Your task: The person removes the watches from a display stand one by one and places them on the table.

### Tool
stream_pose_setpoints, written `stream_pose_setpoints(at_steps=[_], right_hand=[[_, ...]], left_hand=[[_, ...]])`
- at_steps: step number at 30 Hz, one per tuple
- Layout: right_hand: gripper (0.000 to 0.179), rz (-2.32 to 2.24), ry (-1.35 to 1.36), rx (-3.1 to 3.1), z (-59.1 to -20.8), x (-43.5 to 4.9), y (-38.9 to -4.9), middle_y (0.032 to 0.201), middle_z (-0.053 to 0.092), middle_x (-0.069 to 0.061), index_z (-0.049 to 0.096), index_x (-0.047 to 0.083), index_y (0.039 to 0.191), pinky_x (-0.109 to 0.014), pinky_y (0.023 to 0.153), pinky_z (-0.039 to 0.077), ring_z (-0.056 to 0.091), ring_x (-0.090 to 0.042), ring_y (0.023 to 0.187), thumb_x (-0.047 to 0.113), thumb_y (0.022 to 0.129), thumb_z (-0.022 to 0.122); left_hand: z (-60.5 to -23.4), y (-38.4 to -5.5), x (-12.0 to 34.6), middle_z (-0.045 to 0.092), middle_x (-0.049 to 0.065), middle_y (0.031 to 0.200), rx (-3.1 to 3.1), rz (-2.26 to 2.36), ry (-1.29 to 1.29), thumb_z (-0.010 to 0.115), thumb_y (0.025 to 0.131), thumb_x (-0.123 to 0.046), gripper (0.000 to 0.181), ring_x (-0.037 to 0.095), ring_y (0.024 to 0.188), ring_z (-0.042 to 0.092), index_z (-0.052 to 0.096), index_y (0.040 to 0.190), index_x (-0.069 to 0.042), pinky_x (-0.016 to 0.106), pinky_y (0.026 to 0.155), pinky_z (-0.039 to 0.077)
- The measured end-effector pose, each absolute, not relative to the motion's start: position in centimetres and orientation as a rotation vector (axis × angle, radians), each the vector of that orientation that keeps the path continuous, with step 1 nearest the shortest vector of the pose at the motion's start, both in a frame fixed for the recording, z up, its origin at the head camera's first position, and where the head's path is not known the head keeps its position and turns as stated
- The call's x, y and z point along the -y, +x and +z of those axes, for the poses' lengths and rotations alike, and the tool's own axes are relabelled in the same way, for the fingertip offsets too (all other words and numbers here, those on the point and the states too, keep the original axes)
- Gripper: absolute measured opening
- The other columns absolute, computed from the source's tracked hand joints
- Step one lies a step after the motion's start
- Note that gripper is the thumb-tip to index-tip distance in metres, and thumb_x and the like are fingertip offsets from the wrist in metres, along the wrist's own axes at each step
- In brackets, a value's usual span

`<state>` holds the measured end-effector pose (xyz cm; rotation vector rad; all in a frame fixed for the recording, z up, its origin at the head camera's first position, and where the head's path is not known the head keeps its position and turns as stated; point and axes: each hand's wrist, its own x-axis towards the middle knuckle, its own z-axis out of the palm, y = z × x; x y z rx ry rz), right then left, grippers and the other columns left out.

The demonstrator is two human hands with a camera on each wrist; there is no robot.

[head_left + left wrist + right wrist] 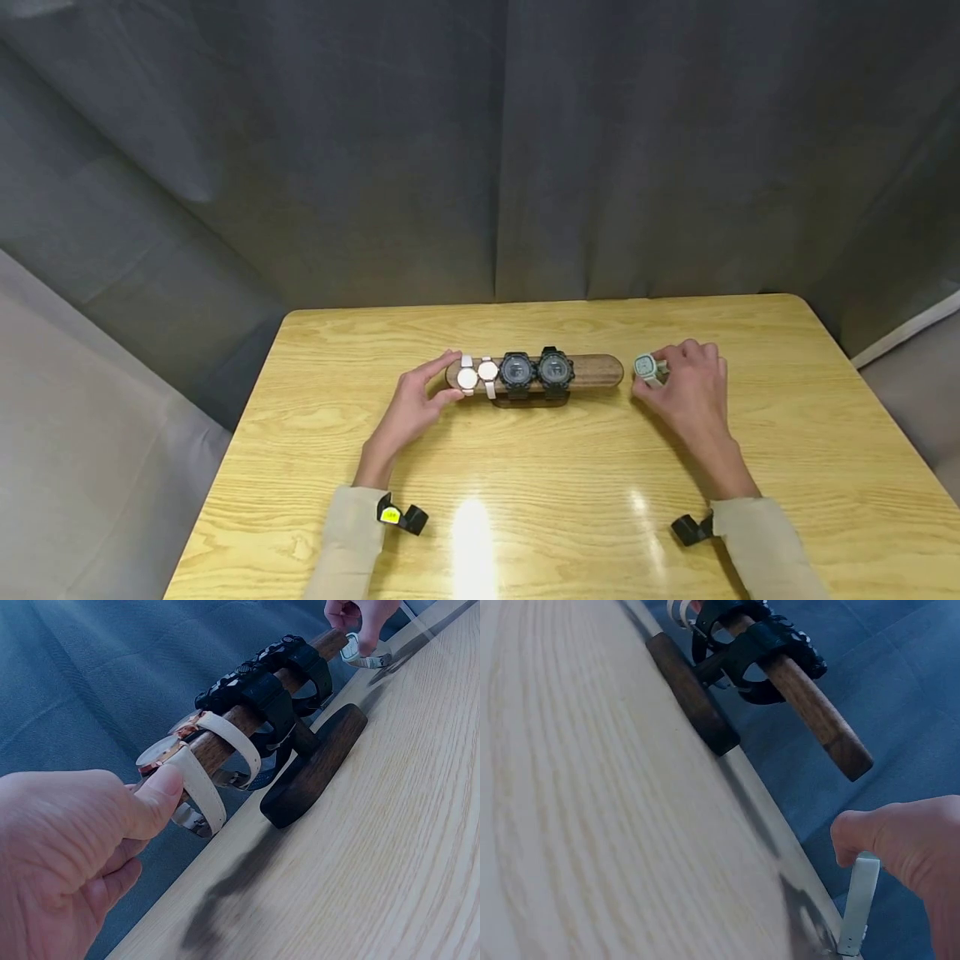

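Observation:
A dark wooden watch stand (598, 371) carries two white-strapped watches with rose-gold cases and two black digital watches (555, 370) on its bar. My left hand (407, 408) grips the bar's left end, thumb in front and fingers behind, right beside the outermost white watch (467, 379). In the left wrist view the thumb overlaps that watch's strap (199, 787). Just past the bar's right end, my right hand (693, 392) pinches a pale green watch (644, 365) with a squarish face. Its strap (860, 904) hangs below the fingers in the right wrist view.
The stand's foot (315, 772) rests on the light wood table (555, 475). A dark curtain (390, 167) hangs behind the table's back edge. Black camera mounts (693, 529) sit at both wrists.

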<state>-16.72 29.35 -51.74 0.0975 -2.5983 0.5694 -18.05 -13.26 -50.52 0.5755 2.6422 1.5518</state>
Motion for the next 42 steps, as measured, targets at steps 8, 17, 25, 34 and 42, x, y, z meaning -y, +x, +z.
stream_pose_setpoints(at_steps=[8, 17, 25, 34, 42], right_hand=[[0.042, 0.404, 0.164, 2.584, -52.6, -29.7, -16.9, 0.091, 0.057, -0.018, 0.071, -0.004, 0.102, -0.048, 0.071, 0.033, 0.042, -0.038, 0.085, 0.023, 0.071, 0.082], [0.041, 0.305, 0.204, 2.562, -53.2, -30.0, -16.9, 0.085, 0.056, -0.017, 0.074, -0.007, 0.104, -0.047, 0.067, 0.033, 0.042, -0.037, 0.080, 0.018, 0.073, 0.080], [0.030, 0.219, 0.255, 2.526, -53.5, -30.0, -16.9, 0.078, 0.057, -0.017, 0.075, -0.005, 0.097, -0.045, 0.061, 0.033, 0.042, -0.037, 0.073, 0.012, 0.073, 0.077], [0.028, 0.215, 0.239, 2.543, -53.8, -29.9, -16.8, 0.080, 0.059, -0.017, 0.074, -0.006, 0.096, -0.048, 0.064, 0.035, 0.044, -0.038, 0.076, 0.008, 0.072, 0.079], [0.024, 0.196, 0.230, 2.560, -53.7, -29.8, -16.8, 0.077, 0.056, -0.017, 0.072, -0.006, 0.092, -0.048, 0.064, 0.034, 0.041, -0.038, 0.075, 0.005, 0.071, 0.076]], left_hand=[[-50.9, -18.2, 13.2, 0.052, 0.013, 0.156, -2.655, 1.548, 0.586, 0.078, 0.091, -0.008, 0.061, 0.028, 0.149, 0.044, 0.058, 0.148, -0.008, 0.044, 0.124, 0.034], [-50.8, -18.1, 13.3, 0.052, 0.012, 0.156, -2.652, 1.547, 0.588, 0.079, 0.091, -0.008, 0.061, 0.027, 0.149, 0.043, 0.058, 0.149, -0.009, 0.043, 0.124, 0.034], [-50.9, -18.2, 13.3, 0.052, 0.014, 0.155, -2.662, 1.545, 0.607, 0.079, 0.091, -0.009, 0.061, 0.028, 0.148, 0.044, 0.059, 0.148, -0.007, 0.044, 0.124, 0.034], [-50.9, -18.2, 13.2, 0.053, 0.011, 0.155, -2.661, 1.552, 0.593, 0.079, 0.090, -0.008, 0.061, 0.027, 0.148, 0.044, 0.059, 0.148, -0.008, 0.043, 0.124, 0.034], [-50.8, -18.1, 13.3, 0.052, 0.012, 0.156, -2.662, 1.537, 0.587, 0.079, 0.091, -0.008, 0.061, 0.027, 0.148, 0.044, 0.058, 0.149, -0.009, 0.043, 0.124, 0.034]])
